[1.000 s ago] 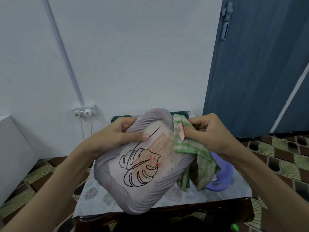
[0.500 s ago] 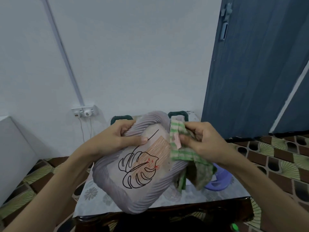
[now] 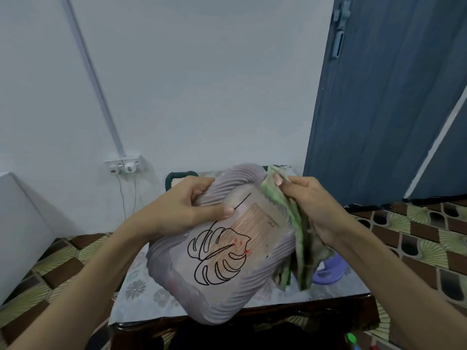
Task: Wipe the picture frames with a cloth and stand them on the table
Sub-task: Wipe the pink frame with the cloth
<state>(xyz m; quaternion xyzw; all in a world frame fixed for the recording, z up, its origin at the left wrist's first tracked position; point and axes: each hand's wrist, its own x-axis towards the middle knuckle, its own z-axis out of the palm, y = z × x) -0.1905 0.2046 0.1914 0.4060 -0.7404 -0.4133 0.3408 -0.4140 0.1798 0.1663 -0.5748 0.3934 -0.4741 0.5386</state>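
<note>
Lilac ribbed plastic picture frame (image 3: 222, 251) with a leaf drawing is held tilted above the tabletop (image 3: 141, 294). Left hand (image 3: 182, 205) fingers clamp its top edge; right hand (image 3: 308, 205) fingers bunch a green striped cloth (image 3: 295, 233) against its right rim. Wiping appears underway; standing remains outstanding.

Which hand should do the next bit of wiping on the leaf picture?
Probably the right hand: it already grips the green cloth against the frame's right edge. The left hand holds the frame up by its top corner.
</note>
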